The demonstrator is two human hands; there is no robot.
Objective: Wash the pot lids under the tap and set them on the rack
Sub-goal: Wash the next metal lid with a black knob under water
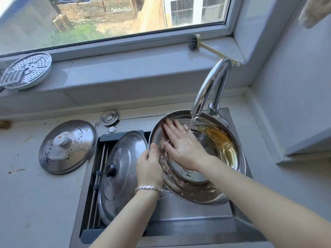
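Observation:
A large steel pot lid (223, 192) is held upside down and tilted over the sink, with brownish water pooled inside. My left hand (149, 165) grips its left rim. My right hand (180, 145) lies flat with spread fingers on the lid's inner surface. Water runs from the chrome tap (211, 86) onto the lid beside my right hand. A second steel lid with a black knob (120, 176) leans on the rack (100, 169) at the sink's left side. A third lid with a pale knob (67, 145) lies on the counter to the left.
A small steel cap (109, 116) lies behind the sink. A perforated steamer plate (26, 70) and a dish brush (206, 45) rest on the window sill. The steel sink (188, 217) has a wall close on the right.

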